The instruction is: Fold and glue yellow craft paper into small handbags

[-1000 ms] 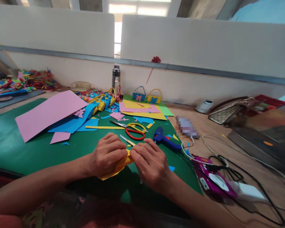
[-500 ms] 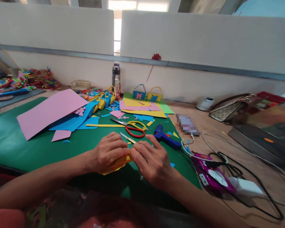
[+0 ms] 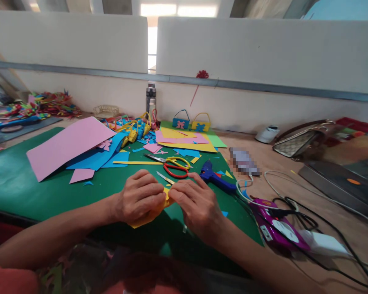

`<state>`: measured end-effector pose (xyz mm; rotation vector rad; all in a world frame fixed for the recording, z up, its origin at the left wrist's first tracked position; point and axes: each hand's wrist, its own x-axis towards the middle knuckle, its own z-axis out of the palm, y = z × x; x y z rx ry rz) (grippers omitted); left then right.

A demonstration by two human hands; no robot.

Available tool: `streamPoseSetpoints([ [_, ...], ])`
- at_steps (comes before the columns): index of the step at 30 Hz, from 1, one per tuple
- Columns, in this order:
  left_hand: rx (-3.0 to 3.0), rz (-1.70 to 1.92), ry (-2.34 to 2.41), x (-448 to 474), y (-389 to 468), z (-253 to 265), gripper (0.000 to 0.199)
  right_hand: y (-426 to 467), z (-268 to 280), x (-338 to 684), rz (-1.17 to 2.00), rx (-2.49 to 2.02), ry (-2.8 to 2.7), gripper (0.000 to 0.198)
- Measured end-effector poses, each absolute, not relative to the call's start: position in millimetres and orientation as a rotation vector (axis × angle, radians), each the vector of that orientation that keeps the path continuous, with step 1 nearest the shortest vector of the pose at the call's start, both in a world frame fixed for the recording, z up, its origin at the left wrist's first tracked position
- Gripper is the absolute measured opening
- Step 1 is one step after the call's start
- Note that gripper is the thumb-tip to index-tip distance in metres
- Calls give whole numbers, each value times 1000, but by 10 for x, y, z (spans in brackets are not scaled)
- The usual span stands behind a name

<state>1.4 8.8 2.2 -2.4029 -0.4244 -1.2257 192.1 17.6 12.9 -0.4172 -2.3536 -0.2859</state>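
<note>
A folded yellow sheet (image 3: pixel 147 218), paper or thin foam, is held low over the front of the green mat. My left hand (image 3: pixel 142 198) is closed around it, fingers curled over its upper side. At the sheet's right end, the thumb and fingers of my right hand (image 3: pixel 199 206) pinch its edge. Both hands almost meet, and much of the sheet is covered by them. Just beyond the fingertips lies a small knife (image 3: pixel 162 176), its blade pointing left. Scissors (image 3: pixel 162 159) with one yellow and one red handle rest behind it. A blue glue gun (image 3: pixel 219 181) lies beyond my right hand.
Pink (image 3: pixel 70 143) and blue sheets (image 3: pixel 88 160) cover the mat's left part. Two small handbag shapes (image 3: pixel 200 125) stand at the back. Right of the mat are a phone (image 3: pixel 244 161), a purple power strip (image 3: pixel 276 224) and looped cables. Scraps lie about.
My right fingers have shifted slightly along the sheet's edge, and more yellow shows between the hands. The whole view has moved a little; both hands keep their grip.
</note>
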Motion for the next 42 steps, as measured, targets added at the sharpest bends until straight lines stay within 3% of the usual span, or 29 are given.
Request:
streamPoseSetpoints([
  [10,-2257,-1185,-397,-26,44,57,10,185,151,1944,-389,-228,-2271,8],
  [18,-2187,-1165,-344,6,-10,93,12,114,165,1961,-629,-119,-2249,14],
  [22,-2174,-1136,-367,16,-19,75,16,109,124,1941,-571,-148,-2252,16],
  [30,-2006,-1126,-385,-32,-37,52,12,147,120,1929,128,-652,-1961,12],
  [33,-1972,-1109,-434,-81,-45,42,7,163,166,1911,565,-918,-1930,29],
  [37,-1974,-1018,-379,-113,-30,49,6,160,162,1858,1132,-929,-1921,43],
  [42,-1945,-1072,-352,-69,-1,27,7,126,121,1818,1432,-911,-1817,46],
])
